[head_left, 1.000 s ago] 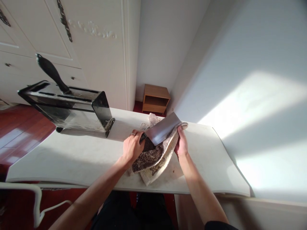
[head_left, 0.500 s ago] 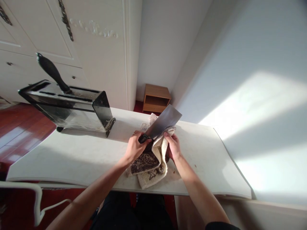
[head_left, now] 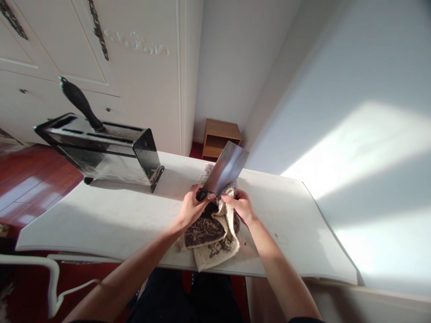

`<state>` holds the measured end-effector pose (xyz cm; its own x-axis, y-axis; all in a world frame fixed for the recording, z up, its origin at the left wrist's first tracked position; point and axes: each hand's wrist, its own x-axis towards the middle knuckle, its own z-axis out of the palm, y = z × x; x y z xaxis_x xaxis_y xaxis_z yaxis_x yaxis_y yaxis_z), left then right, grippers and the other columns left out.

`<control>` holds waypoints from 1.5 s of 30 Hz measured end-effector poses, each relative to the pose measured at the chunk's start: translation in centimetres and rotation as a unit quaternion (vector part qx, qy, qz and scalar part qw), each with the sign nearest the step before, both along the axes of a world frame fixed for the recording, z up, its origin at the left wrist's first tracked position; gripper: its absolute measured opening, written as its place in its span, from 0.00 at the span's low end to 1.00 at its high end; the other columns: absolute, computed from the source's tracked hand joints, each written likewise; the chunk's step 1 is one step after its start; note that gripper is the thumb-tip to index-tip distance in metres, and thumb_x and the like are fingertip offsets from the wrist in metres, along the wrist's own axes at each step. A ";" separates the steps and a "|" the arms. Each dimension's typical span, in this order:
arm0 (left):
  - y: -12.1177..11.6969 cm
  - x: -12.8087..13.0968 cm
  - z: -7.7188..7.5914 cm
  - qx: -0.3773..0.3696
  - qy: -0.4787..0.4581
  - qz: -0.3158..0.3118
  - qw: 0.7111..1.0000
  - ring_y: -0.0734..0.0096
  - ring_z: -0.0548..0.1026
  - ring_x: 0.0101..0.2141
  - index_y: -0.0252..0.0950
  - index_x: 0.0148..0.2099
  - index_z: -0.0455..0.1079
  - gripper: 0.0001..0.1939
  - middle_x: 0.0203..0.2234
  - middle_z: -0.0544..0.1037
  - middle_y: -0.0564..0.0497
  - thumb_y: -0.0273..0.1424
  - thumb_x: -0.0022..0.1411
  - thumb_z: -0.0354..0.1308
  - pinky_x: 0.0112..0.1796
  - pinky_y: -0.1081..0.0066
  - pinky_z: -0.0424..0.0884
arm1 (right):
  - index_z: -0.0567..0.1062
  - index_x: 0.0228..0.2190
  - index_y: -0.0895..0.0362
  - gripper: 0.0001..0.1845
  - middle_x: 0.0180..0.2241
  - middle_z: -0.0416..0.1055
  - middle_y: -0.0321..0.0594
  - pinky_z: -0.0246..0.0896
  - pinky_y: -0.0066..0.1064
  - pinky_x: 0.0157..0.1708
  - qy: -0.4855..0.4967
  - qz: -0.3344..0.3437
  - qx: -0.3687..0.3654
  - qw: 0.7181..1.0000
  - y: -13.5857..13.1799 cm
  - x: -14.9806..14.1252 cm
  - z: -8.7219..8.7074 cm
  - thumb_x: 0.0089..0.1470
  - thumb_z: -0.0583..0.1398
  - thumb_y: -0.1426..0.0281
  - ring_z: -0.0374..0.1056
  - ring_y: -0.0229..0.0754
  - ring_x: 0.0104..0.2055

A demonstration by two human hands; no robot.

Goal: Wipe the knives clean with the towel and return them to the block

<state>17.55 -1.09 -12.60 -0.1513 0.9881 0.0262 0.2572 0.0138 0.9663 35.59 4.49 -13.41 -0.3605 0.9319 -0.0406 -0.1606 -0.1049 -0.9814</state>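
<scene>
My left hand (head_left: 194, 205) is closed around the black handle of a cleaver (head_left: 226, 168), whose broad steel blade points away from me and to the right. A brown and cream towel (head_left: 215, 251) lies bunched on the white table under the knife, part of it up against the blade's lower edge. My right hand (head_left: 240, 205) pinches a fold of that towel close to the heel of the blade, its thumb pointing at my left thumb. The palm side of both hands is hidden.
At the left of the white table (head_left: 279, 211) stands a clear-sided knife block (head_left: 114, 157) with one black-handled tool (head_left: 81, 101) upright in it. A small wooden cabinet (head_left: 222, 130) is on the floor beyond. A white chair frame (head_left: 50, 273) is at lower left.
My right hand has slid with the towel along the blade toward the handle. The cleaver's blade has turned slightly, pointing more straight away from me. The view has shifted a little.
</scene>
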 end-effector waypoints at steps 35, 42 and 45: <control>-0.2 1.2 -1.7 0.019 0.138 0.032 0.990 0.62 0.76 0.39 0.38 0.46 0.65 0.12 0.37 0.78 0.46 0.35 0.62 0.54 0.38 0.68 0.68 | 0.75 0.40 0.54 0.11 0.40 0.77 0.42 0.71 0.40 0.43 -0.089 -0.206 0.296 0.928 -1.2 -1.0 -1.3 0.55 0.62 0.66 0.75 0.47 0.41; -0.7 0.5 -1.2 0.041 0.099 -0.005 0.994 0.65 0.76 0.36 0.37 0.47 0.63 0.16 0.37 0.78 0.46 0.33 0.57 0.58 0.37 0.70 0.69 | 0.66 0.59 0.49 0.30 0.57 0.69 0.44 0.61 0.47 0.58 -0.177 0.093 0.514 0.834 -1.3 -0.9 0.0 0.54 0.60 0.76 0.63 0.49 0.60; -0.7 0.4 -1.0 0.035 0.114 -0.014 0.993 0.65 0.76 0.35 0.36 0.45 0.63 0.15 0.35 0.77 0.47 0.31 0.56 0.59 0.36 0.70 0.69 | 0.67 0.58 0.49 0.29 0.55 0.71 0.43 0.63 0.45 0.56 -0.179 0.088 0.513 0.835 -1.2 -0.8 0.4 0.56 0.59 0.75 0.65 0.48 0.58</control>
<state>17.93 -1.83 -13.62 -0.1055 0.9865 0.1249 0.4687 -0.0614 0.8812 34.76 3.26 -13.02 -0.6319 0.4755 0.6121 0.0917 0.8300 -0.5501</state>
